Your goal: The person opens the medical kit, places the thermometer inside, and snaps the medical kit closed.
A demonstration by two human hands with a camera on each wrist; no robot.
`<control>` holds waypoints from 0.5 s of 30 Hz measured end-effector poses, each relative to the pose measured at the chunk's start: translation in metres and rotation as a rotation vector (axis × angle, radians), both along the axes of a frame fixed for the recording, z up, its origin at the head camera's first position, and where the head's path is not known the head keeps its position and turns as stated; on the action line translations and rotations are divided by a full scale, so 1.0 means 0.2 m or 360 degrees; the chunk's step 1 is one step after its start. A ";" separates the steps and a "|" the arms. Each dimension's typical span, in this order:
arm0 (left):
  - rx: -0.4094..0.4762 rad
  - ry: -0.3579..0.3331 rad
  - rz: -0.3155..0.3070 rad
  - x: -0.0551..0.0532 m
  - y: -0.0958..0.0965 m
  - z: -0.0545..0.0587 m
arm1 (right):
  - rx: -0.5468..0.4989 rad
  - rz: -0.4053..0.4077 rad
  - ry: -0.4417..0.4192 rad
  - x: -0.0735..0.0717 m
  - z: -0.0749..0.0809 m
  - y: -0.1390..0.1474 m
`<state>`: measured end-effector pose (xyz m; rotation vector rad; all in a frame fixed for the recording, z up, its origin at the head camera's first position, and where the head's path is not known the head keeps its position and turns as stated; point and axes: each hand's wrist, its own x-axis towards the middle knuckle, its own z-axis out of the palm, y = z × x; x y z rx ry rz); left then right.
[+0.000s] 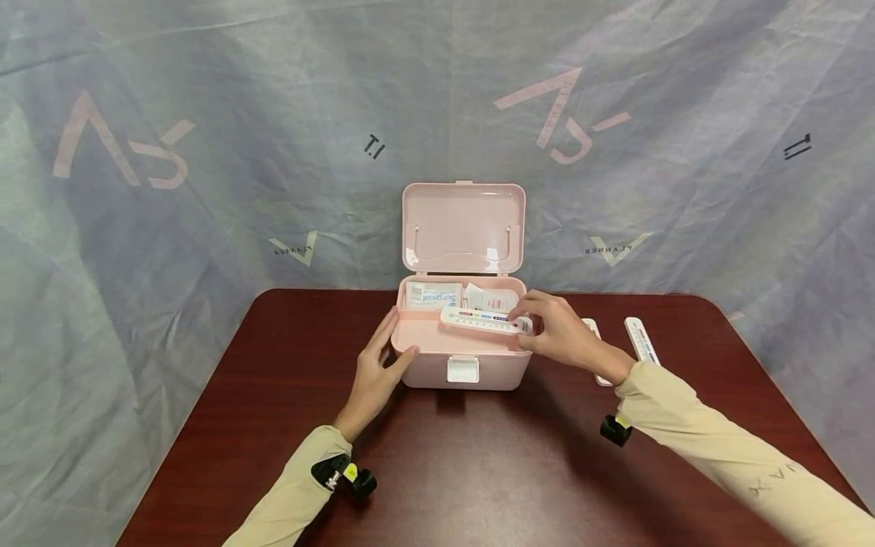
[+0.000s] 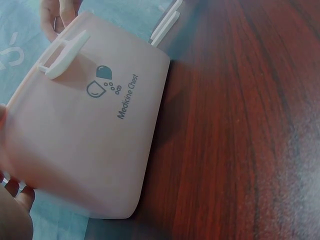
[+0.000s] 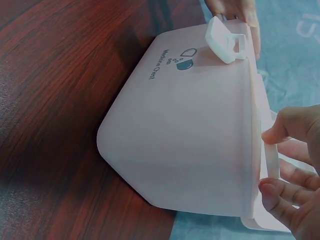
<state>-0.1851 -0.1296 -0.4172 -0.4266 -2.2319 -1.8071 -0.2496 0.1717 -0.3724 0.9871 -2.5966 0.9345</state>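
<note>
A pink medicine chest (image 1: 427,370) stands on the table with its lid (image 1: 465,224) raised and its white front latch (image 1: 463,370) flipped out. Inside at the back lie a packet printed "Surgical" (image 1: 434,295) and another white packet (image 1: 492,298). My right hand (image 1: 557,330) pinches the end of a white thermometer (image 1: 475,320) with a printed scale, held level over the chest's opening. In the right wrist view the thermometer (image 3: 272,160) shows edge-on between thumb and fingers. My left hand (image 1: 376,372) rests on the chest's left side, its fingers extended along the rim.
Two more white strips lie on the table right of the chest: one (image 1: 593,328) partly behind my right wrist, the other (image 1: 640,339) with a printed scale. A grey printed cloth (image 1: 342,99) hangs behind the dark red table (image 1: 287,365).
</note>
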 end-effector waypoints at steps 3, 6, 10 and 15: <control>0.0001 0.0005 0.0002 0.00 0.00 0.00 | 0.0005 0.0006 -0.0014 -0.01 0.00 -0.01; 0.0004 0.0013 0.0006 0.00 0.00 0.00 | 0.0011 0.0005 -0.0022 -0.01 0.01 -0.01; 0.0000 0.0009 0.0007 0.00 0.00 0.00 | 0.0020 0.0014 -0.0004 -0.02 0.01 -0.03; -0.0012 -0.0005 0.0010 0.00 0.00 0.00 | 0.0031 0.0048 0.0020 -0.02 0.01 -0.06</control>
